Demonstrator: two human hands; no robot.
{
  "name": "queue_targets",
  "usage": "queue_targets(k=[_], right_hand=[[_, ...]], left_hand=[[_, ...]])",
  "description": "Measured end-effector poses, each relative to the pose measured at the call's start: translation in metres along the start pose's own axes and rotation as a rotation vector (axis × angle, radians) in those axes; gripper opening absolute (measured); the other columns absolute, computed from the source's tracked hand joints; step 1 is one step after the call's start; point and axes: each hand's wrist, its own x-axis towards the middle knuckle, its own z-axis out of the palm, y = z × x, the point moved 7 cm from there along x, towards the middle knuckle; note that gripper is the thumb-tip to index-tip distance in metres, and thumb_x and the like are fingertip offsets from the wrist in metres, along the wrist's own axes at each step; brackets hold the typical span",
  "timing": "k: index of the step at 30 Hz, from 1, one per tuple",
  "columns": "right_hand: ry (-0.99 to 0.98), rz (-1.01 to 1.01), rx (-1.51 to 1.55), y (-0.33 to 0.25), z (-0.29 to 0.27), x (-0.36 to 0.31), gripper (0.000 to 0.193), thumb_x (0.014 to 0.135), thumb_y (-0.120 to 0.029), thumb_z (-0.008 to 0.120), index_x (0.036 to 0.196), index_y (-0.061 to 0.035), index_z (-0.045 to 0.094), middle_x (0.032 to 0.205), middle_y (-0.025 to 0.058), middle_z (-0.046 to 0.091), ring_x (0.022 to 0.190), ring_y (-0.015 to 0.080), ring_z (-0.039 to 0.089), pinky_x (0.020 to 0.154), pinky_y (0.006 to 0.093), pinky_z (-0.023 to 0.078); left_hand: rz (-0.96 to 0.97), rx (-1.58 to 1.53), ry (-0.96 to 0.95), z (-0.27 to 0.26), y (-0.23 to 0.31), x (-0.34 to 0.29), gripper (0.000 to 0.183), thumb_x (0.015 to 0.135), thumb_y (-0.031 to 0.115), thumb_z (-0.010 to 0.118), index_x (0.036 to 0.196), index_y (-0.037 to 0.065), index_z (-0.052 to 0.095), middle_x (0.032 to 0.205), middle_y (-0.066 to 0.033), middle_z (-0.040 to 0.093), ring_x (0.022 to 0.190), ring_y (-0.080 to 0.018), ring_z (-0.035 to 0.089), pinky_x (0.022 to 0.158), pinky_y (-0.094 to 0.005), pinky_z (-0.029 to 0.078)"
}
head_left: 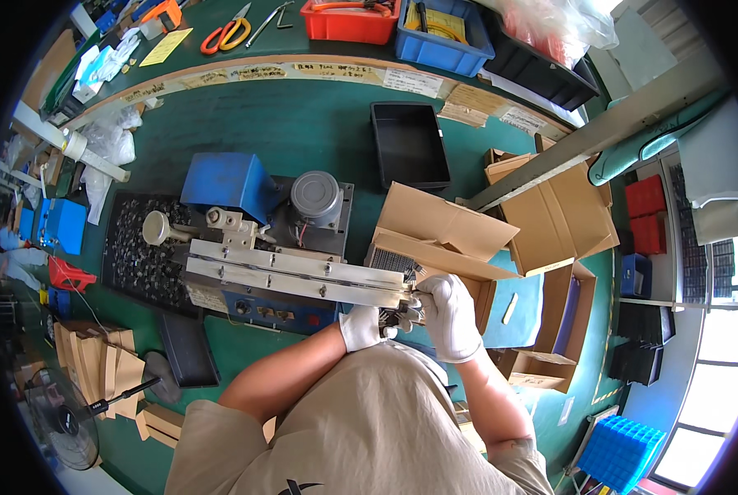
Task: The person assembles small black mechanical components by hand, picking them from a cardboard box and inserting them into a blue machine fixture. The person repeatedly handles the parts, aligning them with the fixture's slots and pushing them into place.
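Both my hands wear white gloves and meet at the right end of a long metal rail (303, 276) on a bench machine. My left hand (362, 327) is curled below the rail end, closed about a cluster of small grey-black parts (402, 315); their exact kind is too small to tell. My right hand (450, 318) is closed in a pinch at the rail's tip, and whatever lies between its fingertips is hidden. The machine carries a blue housing (229, 186), a round grey motor (316, 195) and a control panel (278, 313) with knobs.
Many small dark pieces fill a black tray (142, 247) left of the machine. An open cardboard box (443, 219) stands right of the rail, and an empty black bin (410, 144) lies behind. A slanted grey post (600, 144) crosses at right. A fan (59, 417) stands lower left.
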Motion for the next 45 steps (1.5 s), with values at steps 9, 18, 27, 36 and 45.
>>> queue_targets(k=[9,18,27,36,45], right_hand=[[0.132,-0.001,0.046,-0.003,0.006,-0.006,0.024,0.076,0.006,0.070,0.095,-0.0056,0.060,0.091,0.0127,0.065,0.084,0.0347,0.062,0.078,0.0434,0.050],[0.299,0.295,0.180,0.012,-0.002,-0.015,0.038,0.073,-0.002,0.080,0.109,-0.0053,0.070,0.106,0.0141,0.066,0.095,0.0336,0.061,0.085,0.0417,0.049],[-0.089,0.229,0.032,0.025,0.041,-0.038,0.028,0.076,-0.011,0.080,0.099,-0.0001,0.069,0.102,0.0156,0.067,0.097,0.0328,0.062,0.085,0.0424,0.050],[0.128,0.214,0.183,0.018,-0.001,-0.023,0.016,0.082,0.004,0.071,0.096,-0.0030,0.068,0.091,0.0106,0.068,0.085,0.0264,0.067,0.077,0.0339,0.053],[0.003,-0.004,-0.083,-0.017,0.009,0.002,0.023,0.078,-0.001,0.072,0.099,-0.0103,0.069,0.089,0.0099,0.065,0.085,0.0305,0.062,0.078,0.0425,0.049]], left_hand=[[-0.002,-0.043,-0.110,0.002,0.002,-0.005,0.026,0.105,0.030,0.048,0.115,0.010,0.061,0.099,-0.0022,0.070,0.080,-0.0110,0.066,0.060,-0.0231,0.051],[0.134,0.287,-0.055,-0.006,0.007,-0.002,0.035,0.103,0.040,0.049,0.119,0.011,0.060,0.096,-0.0027,0.068,0.078,-0.0141,0.066,0.054,-0.0261,0.050],[-0.023,0.187,0.139,-0.016,-0.005,-0.005,0.036,0.105,0.045,0.043,0.112,0.015,0.061,0.096,0.0010,0.063,0.070,-0.0065,0.059,0.049,-0.0226,0.043],[-0.063,0.122,0.025,-0.008,-0.002,-0.001,0.040,0.104,0.045,0.045,0.117,0.011,0.062,0.097,-0.0056,0.074,0.072,-0.0120,0.068,0.047,-0.0219,0.042],[0.010,0.078,-0.083,-0.002,0.003,-0.009,0.028,0.105,0.037,0.045,0.117,0.015,0.058,0.099,-0.0015,0.069,0.073,-0.0077,0.063,0.050,-0.0224,0.044]])
